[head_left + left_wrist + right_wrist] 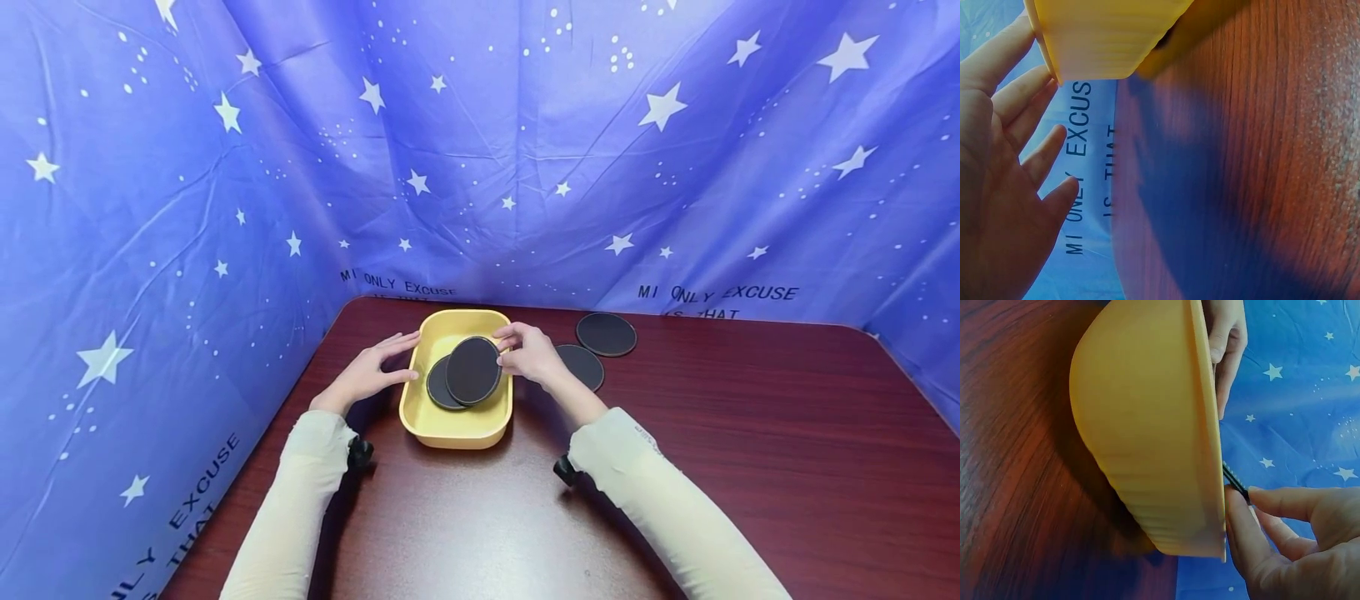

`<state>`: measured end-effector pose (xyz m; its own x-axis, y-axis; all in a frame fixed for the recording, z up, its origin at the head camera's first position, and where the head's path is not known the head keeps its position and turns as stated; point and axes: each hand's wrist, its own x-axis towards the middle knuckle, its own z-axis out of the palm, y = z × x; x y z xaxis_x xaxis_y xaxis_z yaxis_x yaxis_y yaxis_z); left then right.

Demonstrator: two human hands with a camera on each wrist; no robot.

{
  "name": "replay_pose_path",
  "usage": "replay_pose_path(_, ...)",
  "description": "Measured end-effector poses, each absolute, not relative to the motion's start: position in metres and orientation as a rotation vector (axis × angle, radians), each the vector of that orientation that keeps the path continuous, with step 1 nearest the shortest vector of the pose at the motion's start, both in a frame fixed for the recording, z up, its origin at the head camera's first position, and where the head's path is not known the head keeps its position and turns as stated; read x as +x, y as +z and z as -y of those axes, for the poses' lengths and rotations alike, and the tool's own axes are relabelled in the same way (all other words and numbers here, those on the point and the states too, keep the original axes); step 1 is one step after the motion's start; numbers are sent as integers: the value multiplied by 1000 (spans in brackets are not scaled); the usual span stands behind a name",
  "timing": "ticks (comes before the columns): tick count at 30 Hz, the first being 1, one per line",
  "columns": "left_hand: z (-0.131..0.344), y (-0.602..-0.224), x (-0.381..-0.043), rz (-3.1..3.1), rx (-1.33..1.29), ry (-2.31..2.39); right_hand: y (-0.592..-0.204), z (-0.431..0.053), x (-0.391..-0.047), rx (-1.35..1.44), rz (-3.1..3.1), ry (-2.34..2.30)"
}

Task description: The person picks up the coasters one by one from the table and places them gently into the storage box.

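A yellow plastic bin (453, 428) stands on the table. Inside it lies a round black coaster (439, 390) with pale edge stitching. My right hand (534, 357) pinches a second black coaster (474, 372) by its right edge, over the bin and partly covering the first. The right wrist view shows this held coaster (1235, 482) edge-on between thumb and fingers, just above the rim. At the bin's left side, my left hand (362, 377) touches the rim with extended fingers. In the left wrist view those fingers (1022, 94) look fairly straight against the bin's edge.
Right of the bin, two more black coasters lie on the dark red wooden table (450, 525): a nearer one (583, 367) partly behind my right wrist, and a farther one (606, 334). A blue star-printed curtain (517, 150) hangs along the table's back and left edges.
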<state>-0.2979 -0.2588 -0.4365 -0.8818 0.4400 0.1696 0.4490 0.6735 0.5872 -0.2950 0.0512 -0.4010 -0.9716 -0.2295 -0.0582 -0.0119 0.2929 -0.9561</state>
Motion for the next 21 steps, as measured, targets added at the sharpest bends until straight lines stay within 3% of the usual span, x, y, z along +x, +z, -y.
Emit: replay_pose_path(21, 258, -436, -298, 2870, -759, -1006, -396, -45, -293, -352, -2593, -1456)
